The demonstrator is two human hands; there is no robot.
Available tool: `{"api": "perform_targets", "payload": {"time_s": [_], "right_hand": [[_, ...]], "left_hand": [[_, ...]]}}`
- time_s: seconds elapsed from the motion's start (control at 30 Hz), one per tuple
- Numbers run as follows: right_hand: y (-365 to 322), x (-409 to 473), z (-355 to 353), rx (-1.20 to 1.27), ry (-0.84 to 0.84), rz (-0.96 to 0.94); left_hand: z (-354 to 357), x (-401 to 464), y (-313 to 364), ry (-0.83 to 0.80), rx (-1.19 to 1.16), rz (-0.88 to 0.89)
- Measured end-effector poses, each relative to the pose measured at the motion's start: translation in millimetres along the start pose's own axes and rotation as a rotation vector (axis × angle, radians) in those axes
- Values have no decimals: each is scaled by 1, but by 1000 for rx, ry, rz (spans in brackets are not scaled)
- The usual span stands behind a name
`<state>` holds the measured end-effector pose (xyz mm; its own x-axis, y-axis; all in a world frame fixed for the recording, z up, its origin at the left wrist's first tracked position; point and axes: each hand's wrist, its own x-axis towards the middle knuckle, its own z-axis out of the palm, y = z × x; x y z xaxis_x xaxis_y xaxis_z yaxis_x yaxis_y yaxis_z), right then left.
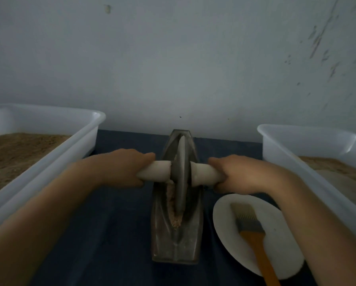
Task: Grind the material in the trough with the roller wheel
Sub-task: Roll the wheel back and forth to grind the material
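A dark metal boat-shaped trough lies lengthwise on the blue table, pointing away from me. A grey roller wheel stands upright in its groove, on a pale wooden axle that sticks out on both sides. My left hand grips the left end of the axle. My right hand grips the right end. Brownish ground material lies in the groove beside and in front of the wheel.
A white tub of brown powder stands at the left, another white tub with powder at the right. A white plate with an orange-handled brush sits at the near right of the trough. A grey wall is close behind.
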<state>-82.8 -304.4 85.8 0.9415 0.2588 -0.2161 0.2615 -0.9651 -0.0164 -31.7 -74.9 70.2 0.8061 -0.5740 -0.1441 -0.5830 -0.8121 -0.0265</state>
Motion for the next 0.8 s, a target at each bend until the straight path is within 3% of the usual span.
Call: {"api": "perform_targets", "payload": {"time_s": [0.13,0.23,0.37,0.5,0.67,0.8], "right_hand": [[-3,-14,-9,83,-123,-40],[-3,-12,-9,83,-118,-57],[2,7,-1,18,27,-14],[16,37,18,-103,370,16],[28,55,39,-154,638,41],[23,54,38,-167,672,47]], "left_hand": [[-14,-18,1,-201,-117,56],[-14,-19,-1,-223,-153,58],[2,3,-8,-49,-122,10],[17,26,-16,231,-15,-30],[33,44,-15,594,175,-105],[35,44,-11,629,183,-135]]}}
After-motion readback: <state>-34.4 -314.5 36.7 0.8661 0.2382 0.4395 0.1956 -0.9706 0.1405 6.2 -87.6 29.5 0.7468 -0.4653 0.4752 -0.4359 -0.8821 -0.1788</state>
